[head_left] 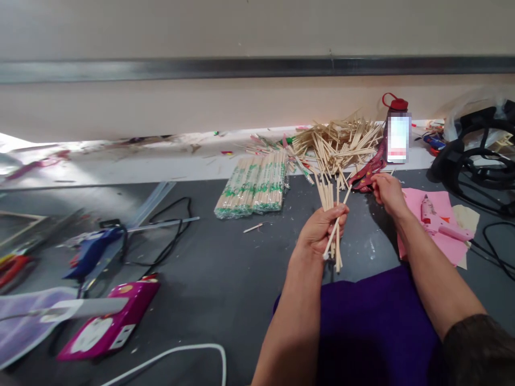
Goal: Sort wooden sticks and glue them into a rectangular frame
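My left hand (323, 228) is closed around a loose bunch of pale wooden chopsticks (326, 195). They stand nearly upright, and one crosses the others at a slant; their lower ends stick out below the fist. To the right, my right hand (387, 192) is closed beside a dark red patterned strap (367, 174). A thin pale tip shows above its knuckles, but what the fingers hold is too small to make out. Behind both hands lies a tangled heap of bare chopsticks (341, 139). Wrapped chopsticks with green print (253, 182) lie in clear plastic to the left.
A pink glue gun (432, 217) rests on pink paper (408, 206) at the right. A phone (398, 139) leans on a red-capped bottle (397, 104). Black headgear (475, 161) sits far right. Leftward are a blue glue gun (96, 249), cords and a magenta box (112, 316).
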`<state>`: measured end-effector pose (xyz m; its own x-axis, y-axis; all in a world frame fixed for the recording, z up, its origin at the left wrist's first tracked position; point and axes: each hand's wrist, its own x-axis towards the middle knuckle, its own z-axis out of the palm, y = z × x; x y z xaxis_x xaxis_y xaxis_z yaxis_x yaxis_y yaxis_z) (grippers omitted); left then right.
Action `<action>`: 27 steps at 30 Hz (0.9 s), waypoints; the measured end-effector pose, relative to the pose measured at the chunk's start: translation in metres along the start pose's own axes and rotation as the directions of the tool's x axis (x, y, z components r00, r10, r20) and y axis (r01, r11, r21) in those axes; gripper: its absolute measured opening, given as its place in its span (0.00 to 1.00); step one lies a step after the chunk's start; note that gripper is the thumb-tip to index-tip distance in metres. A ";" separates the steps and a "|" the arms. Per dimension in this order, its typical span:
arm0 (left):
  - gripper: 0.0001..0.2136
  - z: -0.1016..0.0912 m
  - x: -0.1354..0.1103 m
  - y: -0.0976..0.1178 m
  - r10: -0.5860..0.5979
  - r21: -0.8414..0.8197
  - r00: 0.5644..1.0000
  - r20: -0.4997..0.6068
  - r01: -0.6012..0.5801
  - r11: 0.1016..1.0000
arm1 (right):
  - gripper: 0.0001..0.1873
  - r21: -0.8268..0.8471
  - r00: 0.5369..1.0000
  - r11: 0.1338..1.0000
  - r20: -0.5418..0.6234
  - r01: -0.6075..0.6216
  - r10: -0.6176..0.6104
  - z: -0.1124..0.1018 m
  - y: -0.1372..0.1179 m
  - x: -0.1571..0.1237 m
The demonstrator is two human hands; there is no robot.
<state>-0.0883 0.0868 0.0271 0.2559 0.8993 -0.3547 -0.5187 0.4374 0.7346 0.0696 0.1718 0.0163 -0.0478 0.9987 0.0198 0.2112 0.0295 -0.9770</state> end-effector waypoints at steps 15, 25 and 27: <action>0.11 0.001 0.007 -0.004 0.058 0.135 0.985 -0.161 -0.036 0.990 | 0.16 0.499 0.901 0.818 0.430 -0.284 0.051 0.017 0.006 -0.013; 0.08 0.003 0.009 -0.009 0.128 0.350 0.960 -0.248 -0.035 0.936 | 0.07 0.221 0.934 0.958 0.344 -0.184 0.100 0.015 -0.001 -0.015; 0.08 0.003 0.011 -0.010 0.139 0.359 0.956 -0.258 -0.038 0.933 | 0.06 0.173 0.945 0.973 0.314 -0.153 0.093 0.017 -0.003 -0.015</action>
<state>-0.0778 0.0918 0.0173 -0.0373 0.9215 -0.3865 -0.2007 0.3720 0.9063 0.0533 0.1557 0.0152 -0.3319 0.9331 -0.1383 0.0444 -0.1310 -0.9904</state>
